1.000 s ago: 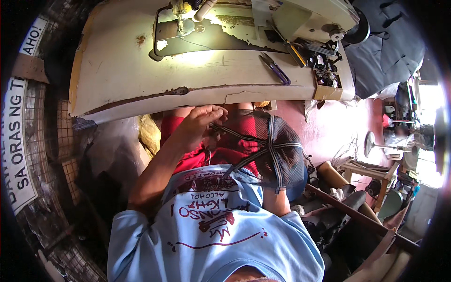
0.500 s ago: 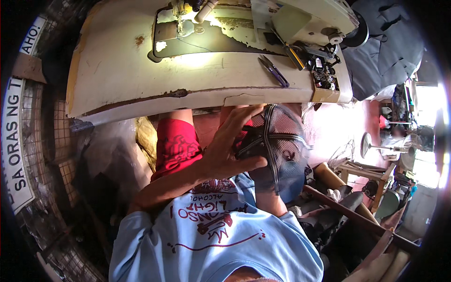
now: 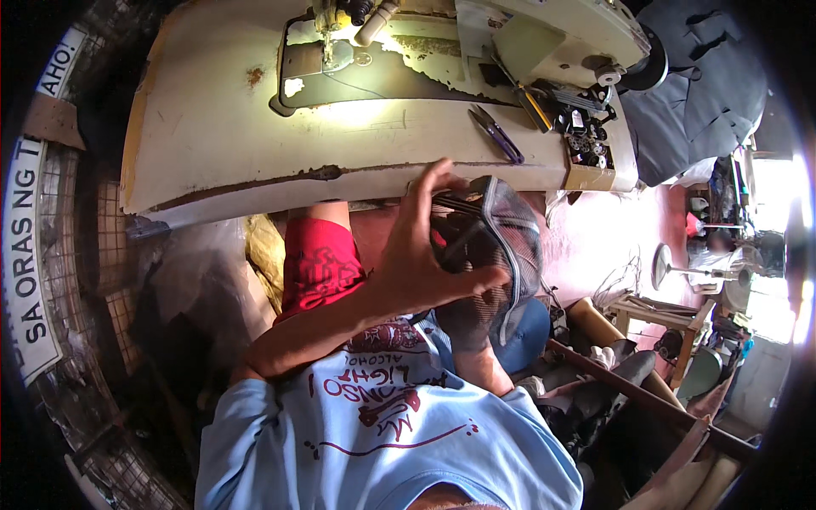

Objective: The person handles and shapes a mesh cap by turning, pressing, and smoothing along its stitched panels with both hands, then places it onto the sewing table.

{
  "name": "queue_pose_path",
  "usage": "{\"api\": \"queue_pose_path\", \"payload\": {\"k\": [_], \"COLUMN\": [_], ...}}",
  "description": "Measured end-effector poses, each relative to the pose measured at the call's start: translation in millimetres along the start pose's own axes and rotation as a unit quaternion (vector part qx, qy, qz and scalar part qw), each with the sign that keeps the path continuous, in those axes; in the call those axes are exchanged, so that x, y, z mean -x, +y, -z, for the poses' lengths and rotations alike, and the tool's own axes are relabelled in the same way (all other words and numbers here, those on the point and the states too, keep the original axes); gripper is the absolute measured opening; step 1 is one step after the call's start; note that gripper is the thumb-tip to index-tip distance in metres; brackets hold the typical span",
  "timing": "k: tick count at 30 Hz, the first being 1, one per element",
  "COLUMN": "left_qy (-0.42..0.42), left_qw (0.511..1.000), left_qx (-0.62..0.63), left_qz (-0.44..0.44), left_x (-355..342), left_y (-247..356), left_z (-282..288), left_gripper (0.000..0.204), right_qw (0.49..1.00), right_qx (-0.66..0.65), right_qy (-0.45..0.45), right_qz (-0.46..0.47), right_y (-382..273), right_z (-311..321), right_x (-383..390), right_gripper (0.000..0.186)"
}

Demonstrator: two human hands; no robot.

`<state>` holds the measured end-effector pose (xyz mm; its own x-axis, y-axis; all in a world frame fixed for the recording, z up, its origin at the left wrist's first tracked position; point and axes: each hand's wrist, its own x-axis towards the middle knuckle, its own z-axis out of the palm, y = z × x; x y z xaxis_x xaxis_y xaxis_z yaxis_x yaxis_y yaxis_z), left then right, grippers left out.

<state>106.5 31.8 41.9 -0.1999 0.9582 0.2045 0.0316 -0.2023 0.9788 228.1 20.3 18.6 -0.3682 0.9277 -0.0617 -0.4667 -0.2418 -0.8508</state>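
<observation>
A dark mesh cap [image 3: 514, 225] with pale-striped bands along its seams is held up in front of my body, below the table's near edge. My left hand [image 3: 412, 259] curves around its left side, thumb lying across the mesh and fingers bent at the far edge. My right hand [image 3: 469, 327] is under or inside the cap, seen dimly through the mesh, and its fingers are hidden. On the sewing machine table [image 3: 204, 153] lie purple-handled thread snips [image 3: 500, 136] and a yellow-handled screwdriver [image 3: 533, 108].
A lit sewing machine [image 3: 586, 38] stands at the table's far side. An open box of bobbins and small metal parts [image 3: 589, 161] sits at the right corner. Dark grey fabric [image 3: 701, 93] hangs beyond it. Wood and rolled material crowd the lower right, and a wire-mesh wall [image 3: 115, 255] is at left.
The cap has turned and tilted, so its striped seam now faces more to the right. My left hand has shifted with it, its fingertips reaching further up toward the table edge.
</observation>
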Motion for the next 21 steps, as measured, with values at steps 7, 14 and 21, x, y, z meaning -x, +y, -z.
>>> {"api": "queue_pose_path", "payload": {"k": [7,14,21], "left_qy": [-0.044,-0.079,-0.106], "left_qw": [0.999,0.983,0.986], "left_qx": [-0.003,-0.158,-0.123], "left_qz": [-0.003,-0.047,-0.017], "left_x": [-3.9,2.1,8.0], "left_y": [0.9,-1.9,-12.4], "left_z": [23.2,10.7,19.9], "left_gripper": [0.107,0.109,0.113], "right_qw": [0.997,0.991,0.991], "right_qx": [0.034,-0.07,-0.008], "right_qy": [0.001,-0.066,0.006], "right_qz": [-0.073,-0.098,-0.134], "right_y": [3.1,19.3,3.4], "right_z": [12.3,32.8,29.8], "right_x": [-0.3,-3.8,-9.3], "right_gripper": [0.056,0.058,0.068]}}
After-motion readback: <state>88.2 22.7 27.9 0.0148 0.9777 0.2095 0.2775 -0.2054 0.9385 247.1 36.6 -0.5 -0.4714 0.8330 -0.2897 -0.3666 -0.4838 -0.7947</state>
